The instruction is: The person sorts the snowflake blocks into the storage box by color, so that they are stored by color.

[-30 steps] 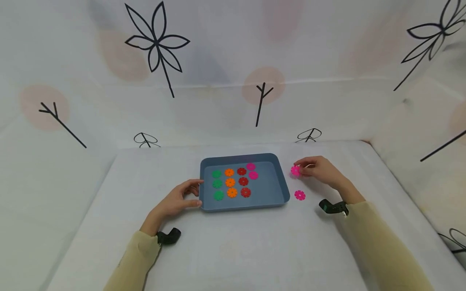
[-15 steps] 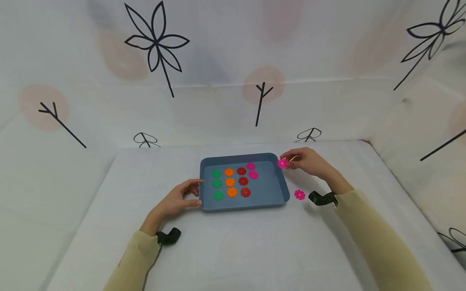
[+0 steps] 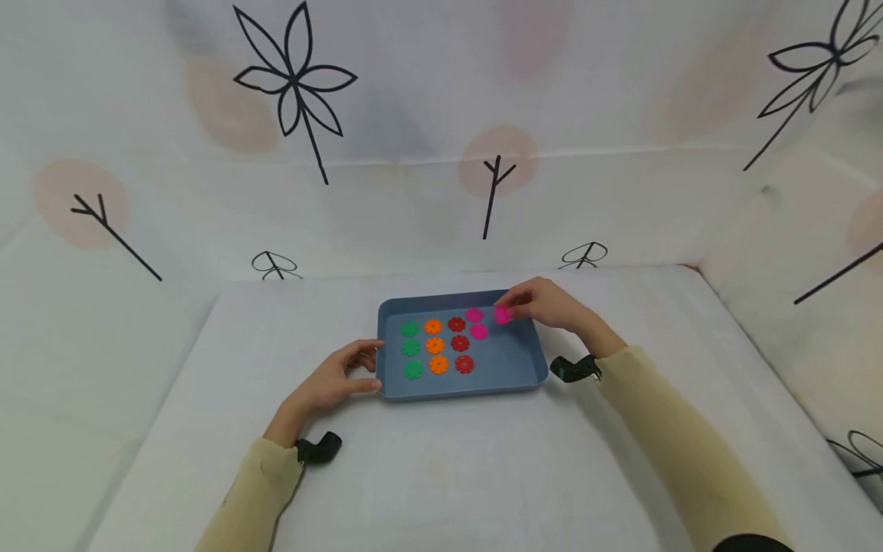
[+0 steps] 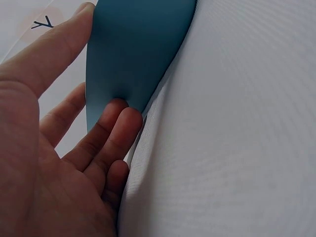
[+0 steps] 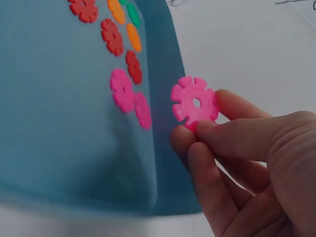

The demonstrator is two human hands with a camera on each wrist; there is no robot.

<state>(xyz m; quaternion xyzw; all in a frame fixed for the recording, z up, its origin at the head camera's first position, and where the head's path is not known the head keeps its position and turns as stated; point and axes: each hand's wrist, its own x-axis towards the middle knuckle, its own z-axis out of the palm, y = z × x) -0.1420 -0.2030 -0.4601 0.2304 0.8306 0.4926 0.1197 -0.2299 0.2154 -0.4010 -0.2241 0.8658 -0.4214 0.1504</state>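
A blue-grey tray (image 3: 538, 369) lies on the table, with green, orange, red and pink flower-shaped plastic discs on its floor in rows. My right hand (image 3: 548, 305) pinches a pink flower disc (image 5: 195, 101) between thumb and fingertips, above the tray's far right part. Two pink discs (image 3: 479, 331) lie just left of it, beside the red discs (image 3: 460, 343). My left hand (image 3: 343, 373) rests against the tray's left side. In the left wrist view its relaxed fingers (image 4: 126, 129) touch the outer wall, and the thumb reaches the rim.
Orange discs (image 3: 435, 346) and green discs (image 3: 411, 348) fill the tray's left part. A white cloth (image 3: 441, 475) covers the table, and a patterned sheet (image 3: 414, 215) hangs behind. Dark wrist devices (image 3: 574, 369) sit on both arms.
My right hand has carried the pink disc leftward from beside the tray to over it. Its wrist now covers the spot of another pink disc on the table. The left hand has stayed put.
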